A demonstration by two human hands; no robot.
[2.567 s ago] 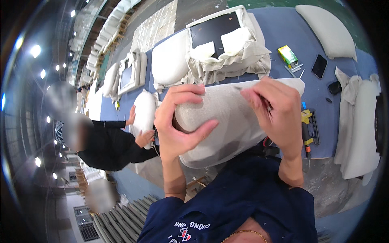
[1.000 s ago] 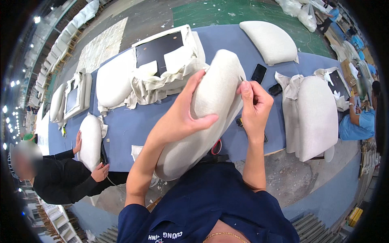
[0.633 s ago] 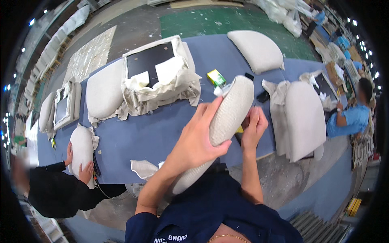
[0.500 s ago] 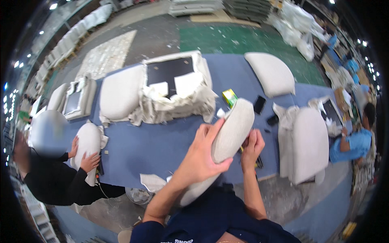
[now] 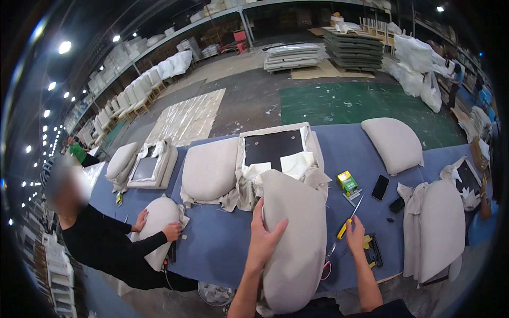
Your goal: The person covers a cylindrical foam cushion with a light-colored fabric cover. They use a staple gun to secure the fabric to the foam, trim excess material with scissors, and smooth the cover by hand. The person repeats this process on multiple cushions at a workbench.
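So right up close we've got a big beige cushion (image 5: 295, 244) standing on end in front of us, over the near edge of the blue table (image 5: 212, 254). Our left hand (image 5: 266, 238) is gripping its left side, thumb on the broad face and fingers around the edge. Scissors (image 5: 332, 250) with a red handle show just beside its right side. Our right hand (image 5: 356, 235) is at a yellow-handled tool (image 5: 343, 229) with a thin metal shaft — honestly we can't tell if the fingers are closed on it or just resting by it. A yellow-and-black staple gun (image 5: 373, 250) lies just to the right of that hand. Bit further out there's a green and yellow box (image 5: 347, 182), then a dark phone (image 5: 380, 187) lying flat to the right of it. Over on our left a co-worker in black (image 5: 98, 233) has both hands on another pale cushion (image 5: 159, 225). Past our cushion sits an upholstered frame (image 5: 318, 149) with a black panel (image 5: 273, 148), a rounded pad (image 5: 211, 168) to its left — and way back, across the green floor patch (image 5: 366, 106), a dark stack of flat pieces (image 5: 352, 50)
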